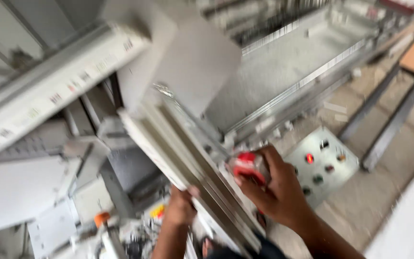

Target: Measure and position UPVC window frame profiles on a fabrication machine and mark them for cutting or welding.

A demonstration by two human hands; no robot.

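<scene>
The long white profile point(192, 163) runs diagonally up from the person, apparently steadied for work along its edge. At its near end, the left hand point(180, 207) grips it from below, fingers curled shut. Right of it, the right hand point(276, 189) closes on a small red-and-white object point(247, 167), kind indiscernible through blur, touching the profile's edge

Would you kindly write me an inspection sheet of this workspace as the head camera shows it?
Surface: grey metal machine bed, bare, blurred.
Job's things: long white profile slanting toward the camera; small red and white object, kind unclear.
Clutter: white profile offcuts at left; small orange item below.
Hands: left hand grips the profile's side; right hand holds the red and white object against it.
Cables: nothing seen.
Surroundings: control panel with coloured buttons; concrete floor; dark metal rails.
</scene>
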